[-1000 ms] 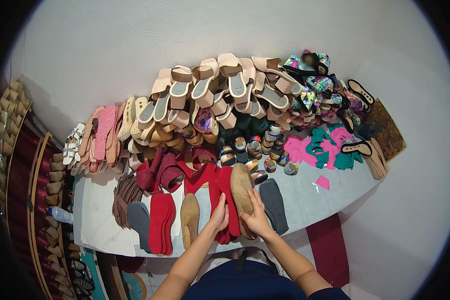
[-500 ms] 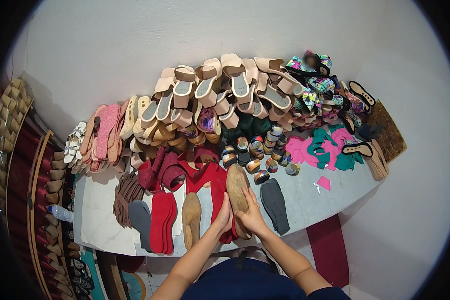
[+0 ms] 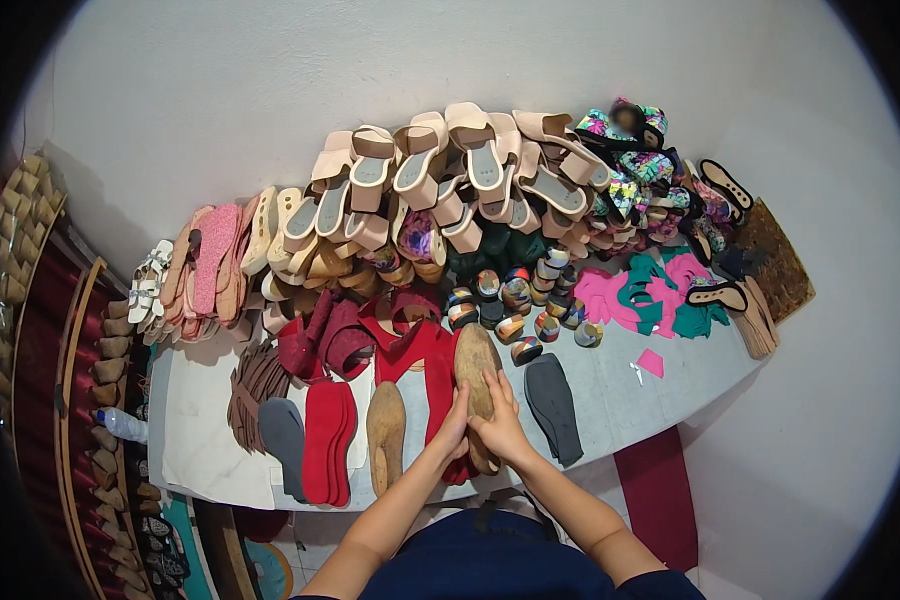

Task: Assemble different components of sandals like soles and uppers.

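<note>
Both hands meet on a tan wooden shoe last point(image 3: 477, 366) that lies on the grey worktable point(image 3: 610, 385). My left hand point(image 3: 454, 427) grips its left side and touches the red sole piece point(image 3: 436, 385) beside it. My right hand point(image 3: 502, 428) covers the last's near end. A second tan last point(image 3: 385, 432) lies just to the left, with a pair of red insoles point(image 3: 327, 438) beyond it. A dark grey sole point(image 3: 554, 406) lies to the right of my hands.
Beige wedge sandals point(image 3: 440, 185) are heaped along the wall, pink ones point(image 3: 207, 262) to the left. Round patterned heels point(image 3: 517, 300), pink and green cut pieces point(image 3: 650, 295), a brown fringe piece point(image 3: 255, 385) and a grey sole point(image 3: 283, 440) lie on the table. Racks of lasts point(image 3: 120, 400) stand at left.
My hands have drawn closer together on the wooden last, the left one shifting from the red sole piece onto the last's side. Nothing else on the table has moved.
</note>
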Demonstrator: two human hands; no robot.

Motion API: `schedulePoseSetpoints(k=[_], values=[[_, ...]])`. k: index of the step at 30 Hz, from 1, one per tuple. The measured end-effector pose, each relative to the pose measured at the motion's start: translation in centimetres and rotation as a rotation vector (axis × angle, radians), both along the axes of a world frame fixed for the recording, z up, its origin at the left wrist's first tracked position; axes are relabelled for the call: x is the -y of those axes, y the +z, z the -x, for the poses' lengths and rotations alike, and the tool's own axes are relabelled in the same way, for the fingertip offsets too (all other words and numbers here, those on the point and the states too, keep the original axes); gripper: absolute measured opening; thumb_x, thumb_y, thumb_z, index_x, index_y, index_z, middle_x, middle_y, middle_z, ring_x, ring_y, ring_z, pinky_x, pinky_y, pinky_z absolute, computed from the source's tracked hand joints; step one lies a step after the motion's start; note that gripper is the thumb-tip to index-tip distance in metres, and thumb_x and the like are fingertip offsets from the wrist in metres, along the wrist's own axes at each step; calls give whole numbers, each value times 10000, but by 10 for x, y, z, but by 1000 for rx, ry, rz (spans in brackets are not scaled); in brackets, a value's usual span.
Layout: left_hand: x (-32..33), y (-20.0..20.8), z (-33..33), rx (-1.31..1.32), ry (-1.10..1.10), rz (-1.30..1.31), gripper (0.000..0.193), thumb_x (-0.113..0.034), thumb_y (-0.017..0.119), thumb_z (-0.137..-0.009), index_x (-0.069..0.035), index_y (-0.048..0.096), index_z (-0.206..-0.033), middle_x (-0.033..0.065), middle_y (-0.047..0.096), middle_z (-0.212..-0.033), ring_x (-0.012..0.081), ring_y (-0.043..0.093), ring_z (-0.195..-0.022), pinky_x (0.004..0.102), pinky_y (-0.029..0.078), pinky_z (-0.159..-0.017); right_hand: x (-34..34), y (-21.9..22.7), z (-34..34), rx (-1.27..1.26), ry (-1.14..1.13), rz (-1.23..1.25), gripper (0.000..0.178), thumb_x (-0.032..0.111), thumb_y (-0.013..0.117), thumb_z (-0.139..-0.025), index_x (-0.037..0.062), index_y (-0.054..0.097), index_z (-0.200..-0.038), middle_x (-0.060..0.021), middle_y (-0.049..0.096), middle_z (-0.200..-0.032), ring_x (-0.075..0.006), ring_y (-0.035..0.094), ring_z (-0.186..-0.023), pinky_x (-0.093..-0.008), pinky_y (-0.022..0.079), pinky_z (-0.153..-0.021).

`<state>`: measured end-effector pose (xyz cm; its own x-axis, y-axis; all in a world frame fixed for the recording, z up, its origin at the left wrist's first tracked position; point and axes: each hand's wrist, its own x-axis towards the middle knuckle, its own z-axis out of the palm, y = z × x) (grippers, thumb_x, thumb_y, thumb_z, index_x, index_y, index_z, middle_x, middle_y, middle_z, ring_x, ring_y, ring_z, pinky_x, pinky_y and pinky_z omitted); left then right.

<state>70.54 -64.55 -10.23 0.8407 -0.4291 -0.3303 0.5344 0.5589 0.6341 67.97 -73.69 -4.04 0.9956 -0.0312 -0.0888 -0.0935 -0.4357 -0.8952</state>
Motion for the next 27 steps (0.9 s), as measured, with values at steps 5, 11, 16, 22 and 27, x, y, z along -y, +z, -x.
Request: schedulePoseSetpoints(k=[5, 11, 16, 22, 27], values=[[-1, -10, -2, -46, -12, 37, 575, -467, 280, -881, -101, 167, -1310, 136, 302, -1294, 242, 363, -1164, 348, 319, -950, -3, -7, 2, 17, 2, -46, 753, 68, 579, -625, 116, 259, -1306, -223, 64, -1364, -425, 99, -1215, -463, 139, -996], [-2, -7, -3, -32, -24, 7, 623, -519, 290, -855, -92, 228, -1303, 145, 345, -1269, 240, 381, -1150, 356, 326, -941, -4, -11, 1, 36, 13, 10, 715, 178, 584, -665, 85, 265, -1298, -231, 84, -1360, -407, 107, -1223, -457, 123, -997], [-11, 16, -3, -140, -62, 12, 659, -564, 258, -835, -87, 272, -1289, 140, 402, -1227, 243, 425, -1107, 367, 360, -910, 10, -14, -17, -12, -24, -66, 535, 370, 472, -810, 31, 384, -1214, -205, 293, -1285, -330, 229, -1211, -424, 168, -985], [-15, 7, -5, -113, -218, 127, 718, -610, 164, -807, -43, 375, -1195, 139, 544, -997, 249, 568, -827, 371, 482, -681, 35, -32, -72, -366, -205, -728, 560, 499, 341, -851, 76, 385, -1215, -120, 438, -1187, -257, 426, -1089, -376, 344, -892], [-9, 27, 2, -142, -305, 196, 731, -618, 213, -797, -38, 346, -1222, 186, 522, -1015, 285, 567, -813, 382, 484, -710, 47, -50, -93, -517, 88, -1420, 652, 599, 281, -816, 69, 393, -1179, -151, 506, -1109, -299, 500, -1002, -442, 401, -847]])
